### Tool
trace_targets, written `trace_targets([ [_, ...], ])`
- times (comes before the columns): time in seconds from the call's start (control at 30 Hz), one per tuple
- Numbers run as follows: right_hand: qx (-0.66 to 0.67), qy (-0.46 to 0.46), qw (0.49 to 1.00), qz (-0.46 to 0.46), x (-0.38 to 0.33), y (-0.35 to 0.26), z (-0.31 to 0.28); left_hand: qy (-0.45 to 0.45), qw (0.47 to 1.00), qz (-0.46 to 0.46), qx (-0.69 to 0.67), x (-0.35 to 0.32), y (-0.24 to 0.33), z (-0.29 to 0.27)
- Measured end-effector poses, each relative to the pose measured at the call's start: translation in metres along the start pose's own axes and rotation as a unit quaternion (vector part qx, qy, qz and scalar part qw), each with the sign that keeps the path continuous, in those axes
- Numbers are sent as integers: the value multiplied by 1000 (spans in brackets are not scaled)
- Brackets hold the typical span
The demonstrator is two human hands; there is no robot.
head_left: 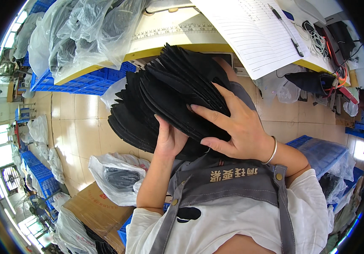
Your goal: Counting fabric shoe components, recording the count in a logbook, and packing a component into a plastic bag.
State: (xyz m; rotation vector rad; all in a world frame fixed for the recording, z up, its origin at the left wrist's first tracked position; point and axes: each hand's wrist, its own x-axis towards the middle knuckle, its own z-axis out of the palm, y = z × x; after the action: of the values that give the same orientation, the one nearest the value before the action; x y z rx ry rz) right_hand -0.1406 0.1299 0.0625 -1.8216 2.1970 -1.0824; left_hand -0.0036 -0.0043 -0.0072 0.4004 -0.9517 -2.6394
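A thick stack of black, curved, flat pieces (169, 99), perhaps cloth, rests on my lap, fanned into several bundles with jagged edges. My left hand (170, 142) holds the near lower edge, its thumb up against the pieces and its other fingers hidden beneath them. My right hand (241, 131) grips the right end of the stack, thumb on the near side and fingers spread over the top edges. A bracelet (271, 152) circles my right wrist. The grey apron (228, 186) I wear lies just below the stack.
Ahead stands a table with a yellow edge (144, 53), bearing clear plastic bags (89, 29), a lined notebook (249, 38) and a pen (285, 29). Blue crates (86, 82) sit under it. At left are a white bag (118, 178) and a cardboard box (97, 207); more crates (317, 150) stand right.
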Motion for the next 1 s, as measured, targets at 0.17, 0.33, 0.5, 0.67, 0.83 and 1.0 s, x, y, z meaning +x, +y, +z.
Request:
trace_targets([
  [0.17,-3,3,1000,-5,0,2,2,-4,1000,-3,1,0,-3,-7],
  [0.33,7,10,1000,8,0,2,2,-35,997,-22,-57,0,-4,-12],
  [0.5,5,9,1000,14,1,0,2,-21,999,-23,-30,-4,-3,-7],
  [0.67,47,30,997,45,-3,7,9,16,1000,-15,23,-8,-4,16],
  [0.83,102,62,993,17,2,2,13,105,992,-23,60,-4,6,44],
  [1.0,101,52,993,30,2,2,10,95,994,-33,30,-6,7,32],
])
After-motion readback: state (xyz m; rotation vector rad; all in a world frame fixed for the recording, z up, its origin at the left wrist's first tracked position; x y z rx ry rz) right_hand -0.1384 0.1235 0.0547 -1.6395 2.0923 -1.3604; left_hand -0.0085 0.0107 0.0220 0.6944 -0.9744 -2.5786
